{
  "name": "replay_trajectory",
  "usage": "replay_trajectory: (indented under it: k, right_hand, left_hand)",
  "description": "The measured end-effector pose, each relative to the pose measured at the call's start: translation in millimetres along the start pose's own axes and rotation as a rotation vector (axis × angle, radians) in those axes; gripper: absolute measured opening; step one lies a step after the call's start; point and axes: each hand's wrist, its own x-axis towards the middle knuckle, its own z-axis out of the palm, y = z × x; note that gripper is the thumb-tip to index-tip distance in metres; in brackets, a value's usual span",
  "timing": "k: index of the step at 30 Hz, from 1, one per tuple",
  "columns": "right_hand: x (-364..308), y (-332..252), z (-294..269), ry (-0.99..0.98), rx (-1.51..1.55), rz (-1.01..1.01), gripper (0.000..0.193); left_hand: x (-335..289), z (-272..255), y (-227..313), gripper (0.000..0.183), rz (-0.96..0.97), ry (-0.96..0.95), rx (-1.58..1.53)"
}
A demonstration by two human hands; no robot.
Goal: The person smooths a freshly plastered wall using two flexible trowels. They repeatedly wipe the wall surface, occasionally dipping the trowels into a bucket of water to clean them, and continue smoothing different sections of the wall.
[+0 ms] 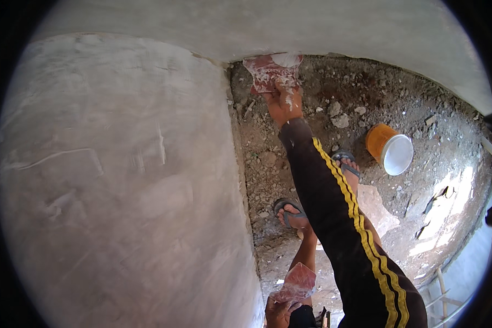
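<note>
My right hand [286, 104], at the end of a dark sleeve with yellow stripes, is reaching far forward to the foot of the far wall. It grips a reddish flat scraper [263, 72] smeared with whitish paste, whose far edge meets the wall near the corner. Close to me at the bottom, my left hand [280, 312] holds a second reddish flat scraper [298, 282], also streaked with white. That one is clear of the walls. Fingers of the left hand are partly cut off by the lower edge.
A smooth grey plastered wall [120, 191] fills the left side, meeting the far wall [333, 27] at a corner. On the rubble-strewn ground [333, 82] stands an orange bucket [378, 141] with a white round top. A pale flat slab [374, 210] lies by my sandalled feet.
</note>
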Motion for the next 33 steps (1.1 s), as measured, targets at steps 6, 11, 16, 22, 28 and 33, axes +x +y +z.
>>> replay_trajectory:
  k: [6,11,16,22,28,33]
  right_hand:
    - [-41,-1,55,-0.027,0.093,-0.045,0.027]
    - [-88,-1,115,0.001,0.094,-0.066,0.029]
    - [-130,-7,170,-0.069,0.031,-0.093,0.029]
    - [-185,-24,252,-0.128,0.021,-0.164,0.025]
    - [-264,-55,364,-0.284,-0.033,-0.287,0.016]
    - [-352,-88,465,-0.374,-0.067,-0.39,0.017]
  left_hand:
    - [0,-8,-2,0.057,0.027,0.003,-0.064]
    - [-13,20,46,0.051,-0.061,0.065,-0.035]
    - [-33,57,90,0.047,-0.029,0.081,-0.016]
    - [-51,78,121,0.046,0.044,0.027,0.024]
    - [-72,84,144,0.04,0.104,-0.017,0.077]
    - [-87,80,166,0.038,0.166,-0.06,0.119]
